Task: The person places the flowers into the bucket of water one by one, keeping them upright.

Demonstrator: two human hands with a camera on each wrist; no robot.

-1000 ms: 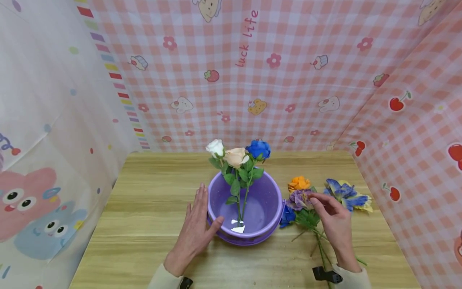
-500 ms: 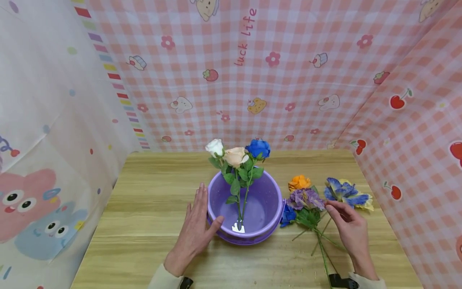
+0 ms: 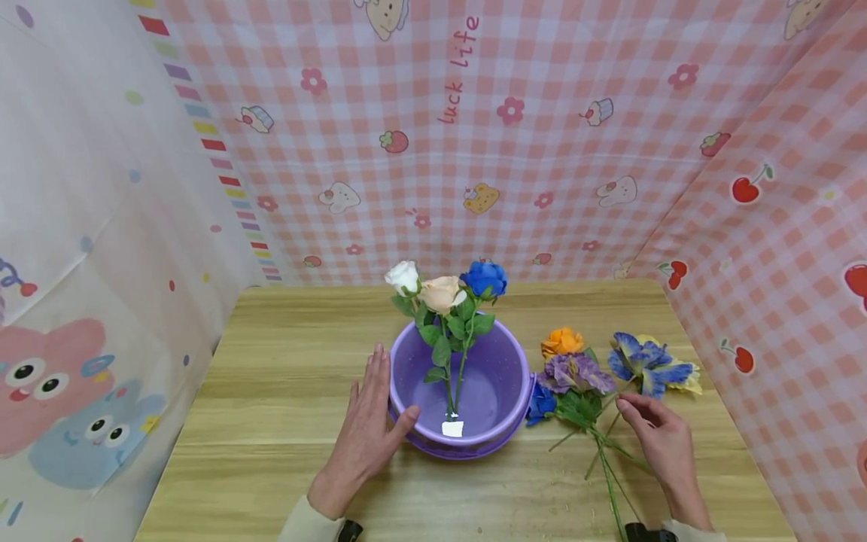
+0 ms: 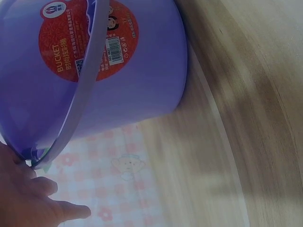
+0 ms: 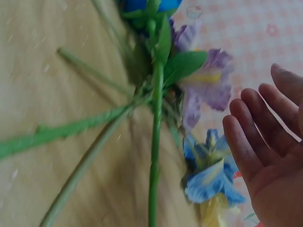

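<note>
In the head view, my left hand [image 3: 366, 429] lies with straight fingers along the left side of a purple bucket [image 3: 400, 410], thumb at the rim. A white rose [image 3: 403, 277], a peach rose [image 3: 442, 293] and a blue rose [image 3: 485, 278] lean in the bucket. My right hand [image 3: 660, 440] hovers right of a pile of artificial flowers, fingertips close to the stems. Its fingers look relaxed in the right wrist view, with nothing seen between them. Nearest are a purple flower [image 3: 574, 373] and a blue-and-yellow flower [image 3: 649, 365].
An orange flower [image 3: 561, 342] and another blue flower [image 3: 540, 405] lie against the pile beside the bucket. Green stems [image 3: 609, 482] run toward the front edge of the wooden table [image 3: 284, 361]. Patterned cloth [image 3: 420, 173] hangs behind and at both sides.
My right hand has drawn away from the purple flower, to the right and toward the front. That flower's petals now spread wider. My left hand and the bucket stay in place.
</note>
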